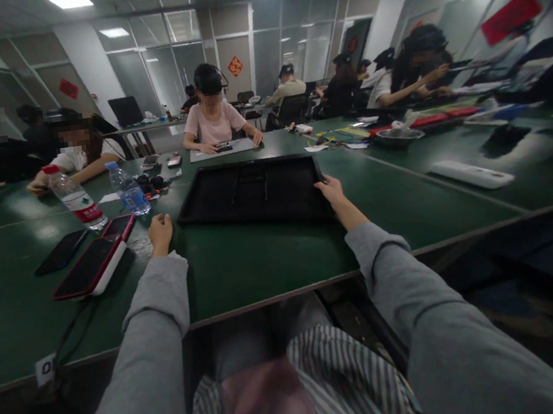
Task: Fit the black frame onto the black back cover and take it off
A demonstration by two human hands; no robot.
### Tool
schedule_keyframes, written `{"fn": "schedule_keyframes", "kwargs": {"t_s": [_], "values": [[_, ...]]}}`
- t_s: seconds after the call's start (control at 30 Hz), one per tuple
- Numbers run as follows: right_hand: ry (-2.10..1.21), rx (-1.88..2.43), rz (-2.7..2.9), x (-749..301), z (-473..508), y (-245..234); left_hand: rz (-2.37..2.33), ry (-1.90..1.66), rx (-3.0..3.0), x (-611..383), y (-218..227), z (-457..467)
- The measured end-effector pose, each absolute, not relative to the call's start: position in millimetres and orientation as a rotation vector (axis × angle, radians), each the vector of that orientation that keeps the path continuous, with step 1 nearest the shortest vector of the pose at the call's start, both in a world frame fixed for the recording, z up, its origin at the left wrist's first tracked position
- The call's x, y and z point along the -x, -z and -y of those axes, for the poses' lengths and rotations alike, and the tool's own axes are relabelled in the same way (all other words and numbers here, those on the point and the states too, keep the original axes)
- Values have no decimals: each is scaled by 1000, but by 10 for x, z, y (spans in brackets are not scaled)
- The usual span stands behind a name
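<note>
A black rectangular tray-like thing (209, 198) with a raised rim lies on the green table in front of me. Near the middle of its far side is a narrow framed section, too dark to make out in detail. My right hand (334, 193) grips its right edge, thumb on the rim and the other fingers mostly out of sight. To the left of the tray, apart from it, my left hand (160, 233) rests closed on the table. A small dark spot shows at its fingertips, too small to name.
Left of my left hand are a red-capped water bottle (76, 199), a blue-capped bottle (128, 190), a dark phone (61, 251) and a red-edged device (89, 265) with a cable. A white power strip (471, 173) lies right. Across the table (263, 262) sits a person (215, 117).
</note>
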State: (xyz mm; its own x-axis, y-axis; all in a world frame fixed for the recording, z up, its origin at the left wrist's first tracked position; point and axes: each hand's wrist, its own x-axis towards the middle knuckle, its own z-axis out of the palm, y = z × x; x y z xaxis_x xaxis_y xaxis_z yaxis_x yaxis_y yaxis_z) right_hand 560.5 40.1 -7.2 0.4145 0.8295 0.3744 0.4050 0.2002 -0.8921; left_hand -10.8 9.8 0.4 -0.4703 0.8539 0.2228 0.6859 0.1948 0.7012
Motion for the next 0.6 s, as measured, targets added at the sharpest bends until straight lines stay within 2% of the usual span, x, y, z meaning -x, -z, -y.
{"fn": "schedule_keyframes", "kwargs": {"t_s": [0.13,0.6], "values": [[-376,1575,841,-5748,-277,3,-2234,-1150,-1458,147,44,-153],[-86,1863,220,-5897,186,-191,-2205,-1216,-1429,174,95,-211]]}}
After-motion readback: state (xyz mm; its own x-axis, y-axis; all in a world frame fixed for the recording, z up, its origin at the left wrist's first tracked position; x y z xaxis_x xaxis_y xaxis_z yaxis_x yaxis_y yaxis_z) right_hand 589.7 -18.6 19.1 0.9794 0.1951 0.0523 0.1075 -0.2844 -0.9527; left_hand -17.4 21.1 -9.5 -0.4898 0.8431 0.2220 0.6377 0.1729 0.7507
